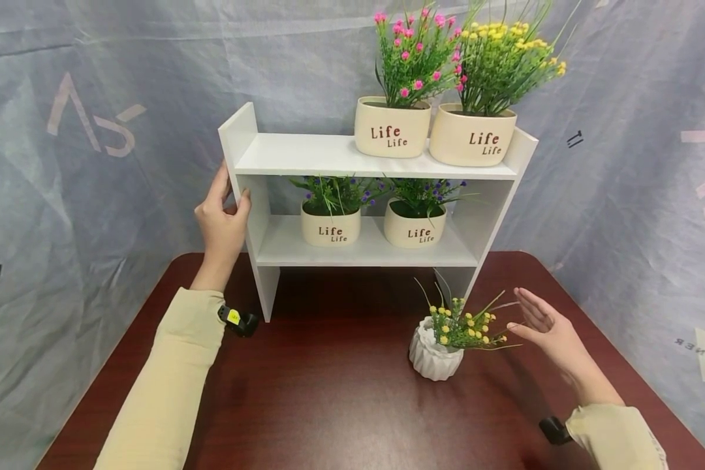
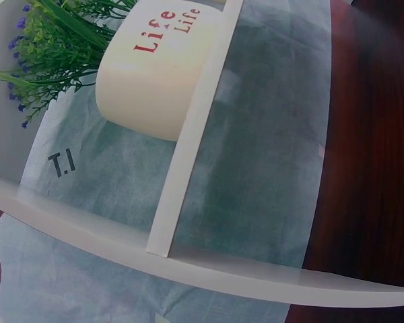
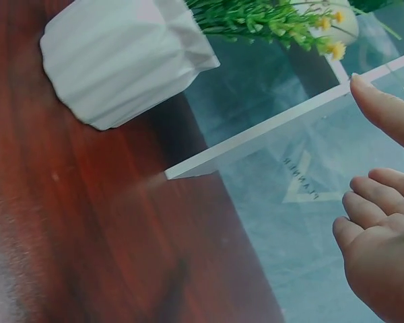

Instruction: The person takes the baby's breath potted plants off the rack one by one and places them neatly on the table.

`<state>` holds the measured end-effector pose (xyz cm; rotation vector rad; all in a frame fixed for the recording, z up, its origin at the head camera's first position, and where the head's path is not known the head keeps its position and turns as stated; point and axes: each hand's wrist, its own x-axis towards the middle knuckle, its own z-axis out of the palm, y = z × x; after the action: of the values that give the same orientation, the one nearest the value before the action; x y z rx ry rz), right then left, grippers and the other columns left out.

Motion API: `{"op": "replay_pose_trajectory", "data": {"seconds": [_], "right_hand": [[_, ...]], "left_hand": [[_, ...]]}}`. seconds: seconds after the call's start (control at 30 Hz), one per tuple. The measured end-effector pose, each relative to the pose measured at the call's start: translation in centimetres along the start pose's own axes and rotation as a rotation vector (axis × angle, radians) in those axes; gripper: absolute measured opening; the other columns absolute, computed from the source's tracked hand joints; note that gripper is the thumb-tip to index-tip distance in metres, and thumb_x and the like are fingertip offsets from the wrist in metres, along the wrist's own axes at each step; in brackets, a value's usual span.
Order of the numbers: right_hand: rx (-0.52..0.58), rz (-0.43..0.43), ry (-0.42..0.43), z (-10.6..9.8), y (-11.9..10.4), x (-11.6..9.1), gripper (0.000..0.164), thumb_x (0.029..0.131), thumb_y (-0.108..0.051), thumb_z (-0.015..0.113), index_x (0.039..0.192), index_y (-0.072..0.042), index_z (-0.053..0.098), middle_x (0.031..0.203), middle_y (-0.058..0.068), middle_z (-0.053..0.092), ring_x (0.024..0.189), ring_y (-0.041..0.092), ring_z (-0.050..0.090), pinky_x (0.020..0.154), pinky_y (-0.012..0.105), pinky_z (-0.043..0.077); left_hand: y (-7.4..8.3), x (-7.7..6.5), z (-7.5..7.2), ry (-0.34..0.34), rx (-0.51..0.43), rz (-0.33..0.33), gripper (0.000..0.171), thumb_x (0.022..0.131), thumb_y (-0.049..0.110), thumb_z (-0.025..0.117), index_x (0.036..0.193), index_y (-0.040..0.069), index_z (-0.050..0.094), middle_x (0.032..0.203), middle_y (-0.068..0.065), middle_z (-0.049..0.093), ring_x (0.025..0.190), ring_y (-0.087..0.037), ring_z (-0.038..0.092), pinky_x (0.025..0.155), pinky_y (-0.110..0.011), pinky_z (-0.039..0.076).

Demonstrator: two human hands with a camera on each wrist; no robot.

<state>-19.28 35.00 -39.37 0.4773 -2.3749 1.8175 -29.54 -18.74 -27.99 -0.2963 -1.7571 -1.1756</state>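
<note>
White two-tier shelf (image 1: 305, 151) stands on dark-red table (image 1: 329, 405) | left hand (image 1: 220, 215): thumb and fingers pinch its side panel | right hand (image 1: 543, 323): empty, fingers straight, thumb apart, near fluted white flowerpot (image 1: 437, 359) | risk: one-sided pull could topple "Life" planters (image 1: 392, 128)

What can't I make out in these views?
Left hand: head view, some fingertips behind the white shelf's side panel; left wrist view, mostly cut off by the left edge.
Tall yellow-flowered plant: head view, grass tips cut off by the top edge.
Yellow wrist label: head view, print too small to read.
</note>
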Motion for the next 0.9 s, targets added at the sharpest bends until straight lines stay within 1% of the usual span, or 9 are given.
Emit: {"op": "replay_pose_trajectory", "data": {"seconds": [0.07, 0.13, 0.2, 0.3, 0.43, 0.6, 0.7, 0.83, 0.9], "right_hand": [[-0.009, 0.003, 0.003, 0.0, -0.5, 0.2, 0.072, 0.09, 0.003, 0.062, 0.153, -0.009, 0.029, 0.138, -0.031, 0.046, 0.12, -0.023, 0.043, 0.094, -0.002, 0.038], [-0.018, 0.002, 0.002, 0.0, -0.9, 0.5, 0.071, 0.09, 0.003, 0.063, 0.153, -0.011, 0.03, 0.138, -0.03, 0.046, 0.12, -0.023, 0.043, 0.093, -0.002, 0.038], [-0.012, -0.003, -0.001, 0.1, -1.3, 0.7, 0.071, 0.091, 0.003, 0.062, 0.153, -0.011, 0.031, 0.139, -0.029, 0.047, 0.12, -0.022, 0.044, 0.093, -0.002, 0.038], [-0.006, -0.01, -0.004, 0.1, -1.7, 1.1, 0.07, 0.091, 0.002, 0.062, 0.152, -0.011, 0.032, 0.14, -0.029, 0.047, 0.12, -0.022, 0.044, 0.093, -0.002, 0.038], [-0.003, -0.021, -0.009, 0.3, -2.3, 1.6, 0.069, 0.091, 0.002, 0.062, 0.152, -0.01, 0.031, 0.141, -0.027, 0.046, 0.121, -0.022, 0.044, 0.094, -0.001, 0.038], [-0.045, -0.012, -0.019, 0.5, -3.4, 2.2, 0.07, 0.092, -0.002, 0.062, 0.153, -0.009, 0.029, 0.145, -0.024, 0.043, 0.124, -0.021, 0.042, 0.095, 0.0, 0.038], [-0.07, -0.007, -0.024, 0.6, -4.1, 2.7, 0.07, 0.093, -0.004, 0.062, 0.153, -0.009, 0.028, 0.147, -0.022, 0.042, 0.127, -0.019, 0.04, 0.098, 0.001, 0.037], [-0.085, -0.022, -0.03, 0.8, -4.9, 3.4, 0.069, 0.093, -0.004, 0.062, 0.153, -0.005, 0.027, 0.148, -0.02, 0.041, 0.13, -0.017, 0.039, 0.101, 0.002, 0.035], [-0.118, -0.028, -0.034, 1.0, -5.3, 3.7, 0.069, 0.093, -0.006, 0.062, 0.153, -0.004, 0.027, 0.15, -0.018, 0.04, 0.131, -0.015, 0.038, 0.101, 0.001, 0.035]], "left_hand": [[-0.1, 0.0, 0.0, -0.003, 0.004, 0.001, 0.054, 0.091, 0.006, 0.063, 0.142, 0.016, 0.051, 0.135, -0.005, 0.06, 0.12, -0.018, 0.061, 0.079, -0.006, 0.05], [-0.1, -0.1, 0.0, -0.006, 0.007, 0.001, 0.054, 0.091, 0.006, 0.063, 0.142, 0.016, 0.051, 0.136, -0.004, 0.059, 0.12, -0.017, 0.061, 0.081, -0.009, 0.052], [-0.2, -0.1, -0.1, -0.009, 0.009, 0.001, 0.054, 0.091, 0.006, 0.063, 0.143, 0.016, 0.05, 0.136, -0.004, 0.059, 0.121, -0.016, 0.06, 0.084, -0.015, 0.054], [-0.2, -0.1, 0.0, -0.009, 0.013, -0.006, 0.054, 0.091, 0.004, 0.061, 0.143, 0.014, 0.05, 0.137, -0.006, 0.059, 0.122, -0.019, 0.06, 0.087, -0.023, 0.055], [0.0, -0.1, 0.0, -0.005, 0.028, -0.013, 0.053, 0.092, 0.002, 0.06, 0.143, 0.011, 0.049, 0.137, -0.009, 0.058, 0.122, -0.021, 0.06, 0.087, -0.026, 0.055], [0.2, -0.2, 0.0, -0.005, 0.043, -0.02, 0.053, 0.092, 0.002, 0.06, 0.143, 0.009, 0.048, 0.138, -0.009, 0.057, 0.122, -0.02, 0.059, 0.087, -0.029, 0.056], [0.1, -0.2, 0.0, -0.004, 0.034, -0.015, 0.053, 0.092, 0.002, 0.06, 0.143, 0.01, 0.049, 0.137, -0.009, 0.058, 0.122, -0.021, 0.06, 0.085, -0.025, 0.056], [-0.2, -0.2, 0.0, -0.004, 0.01, -0.002, 0.054, 0.091, 0.003, 0.062, 0.143, 0.012, 0.049, 0.136, -0.008, 0.059, 0.121, -0.02, 0.061, 0.08, -0.011, 0.053], [-0.3, -0.1, 0.0, -0.006, 0.001, 0.004, 0.054, 0.091, 0.004, 0.062, 0.143, 0.013, 0.05, 0.136, -0.007, 0.059, 0.12, -0.019, 0.061, 0.078, -0.006, 0.051]]}}
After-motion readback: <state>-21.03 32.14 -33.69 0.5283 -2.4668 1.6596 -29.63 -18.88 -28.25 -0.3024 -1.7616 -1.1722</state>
